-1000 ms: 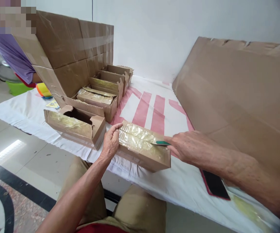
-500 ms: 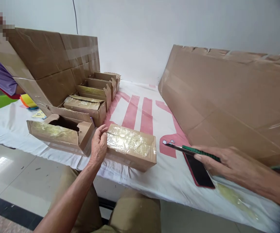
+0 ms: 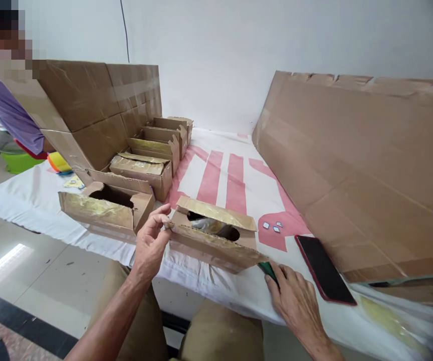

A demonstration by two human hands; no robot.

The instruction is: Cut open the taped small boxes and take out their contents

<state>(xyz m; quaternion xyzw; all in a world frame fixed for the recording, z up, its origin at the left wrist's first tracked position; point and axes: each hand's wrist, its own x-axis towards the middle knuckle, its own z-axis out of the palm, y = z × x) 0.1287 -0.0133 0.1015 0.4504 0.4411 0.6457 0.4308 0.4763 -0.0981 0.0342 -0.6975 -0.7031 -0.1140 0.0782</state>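
Note:
A small cardboard box (image 3: 216,240) with yellowish tape lies at the table's near edge, its top flaps parted and something shiny inside. My left hand (image 3: 152,241) pinches the left end of the near flap. My right hand (image 3: 295,301) rests on the white cloth at the box's right corner, closed on a green-handled cutter (image 3: 268,269) whose tip touches the flap.
A row of several similar boxes (image 3: 141,168) runs back along the left, the nearest (image 3: 105,210) open. Large cartons stand behind them (image 3: 88,108) and at the right (image 3: 359,165). A dark phone (image 3: 325,269) lies right of the box. A person in purple (image 3: 11,118) stands far left.
The box's taped top has been slit and its flaps now stand apart. My right hand came from the right, above the phone, down to the box's right corner with the cutter.

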